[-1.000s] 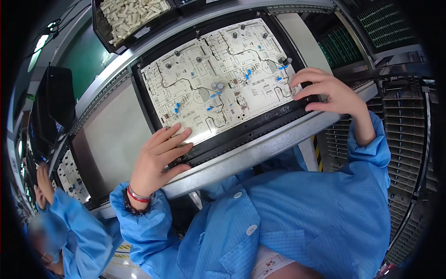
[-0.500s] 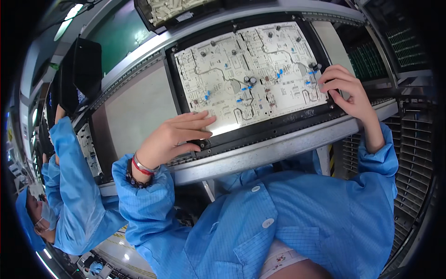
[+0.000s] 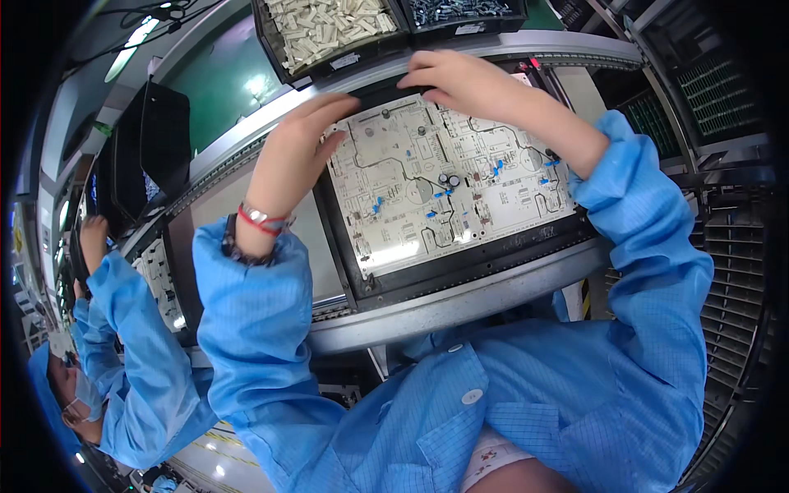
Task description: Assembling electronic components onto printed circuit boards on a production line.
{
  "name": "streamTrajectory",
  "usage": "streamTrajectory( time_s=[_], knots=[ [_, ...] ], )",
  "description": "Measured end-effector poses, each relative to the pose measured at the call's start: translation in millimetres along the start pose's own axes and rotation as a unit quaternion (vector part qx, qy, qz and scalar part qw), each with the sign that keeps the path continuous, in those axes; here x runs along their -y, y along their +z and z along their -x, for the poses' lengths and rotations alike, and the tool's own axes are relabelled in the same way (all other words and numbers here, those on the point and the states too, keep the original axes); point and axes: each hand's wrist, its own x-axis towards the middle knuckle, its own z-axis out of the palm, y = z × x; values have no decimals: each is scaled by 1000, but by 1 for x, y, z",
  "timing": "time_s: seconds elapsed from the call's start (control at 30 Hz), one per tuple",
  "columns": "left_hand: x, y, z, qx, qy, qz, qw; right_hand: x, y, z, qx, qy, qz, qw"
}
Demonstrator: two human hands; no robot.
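Observation:
A white circuit board (image 3: 509, 205) with blue, black and brown parts lies in a black frame (image 3: 460, 263) on the conveyor before me. My left hand (image 3: 300, 144) is at the board's far left corner, its fingers stretched along the frame's far edge and the thumb apart. Over the middle of the far edge reaches my right hand (image 3: 472, 86), loosely bent, fingers and thumb apart. No part shows in either hand. Whether the fingertips touch the frame or the board is hard to tell. My right forearm covers some of the board's far right area.
Beyond the rail stand a black bin (image 3: 329, 33) of white pieces and a bin (image 3: 460, 12) of small dark-blue parts. A metal rail (image 3: 460, 292) runs along the near side. At left, a co-worker in blue (image 3: 140, 370) reaches toward black bins (image 3: 160, 123). Slatted racks stand at right.
Both my hands have moved from the board's near left corner and right side to its far edge. The view has shifted, showing more of the far bins.

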Motion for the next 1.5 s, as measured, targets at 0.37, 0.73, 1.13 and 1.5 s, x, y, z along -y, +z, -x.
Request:
streamTrajectory(
  time_s=[0.37,0.73,1.13,1.5],
  knots=[
    [20,34,20,-131,-12,-124,984,-46,-51,61,-66,116,69,989],
    [21,25,30,-84,-28,-81,993,-57,-31,95,-166,243,24,955],
    [33,-10,-93,-147,69,-156,974,-64,-56,-14,-228,45,162,959],
    [55,5,-121,-56,-66,-220,972,-87,-74,-23,-46,120,99,987]
  ],
)
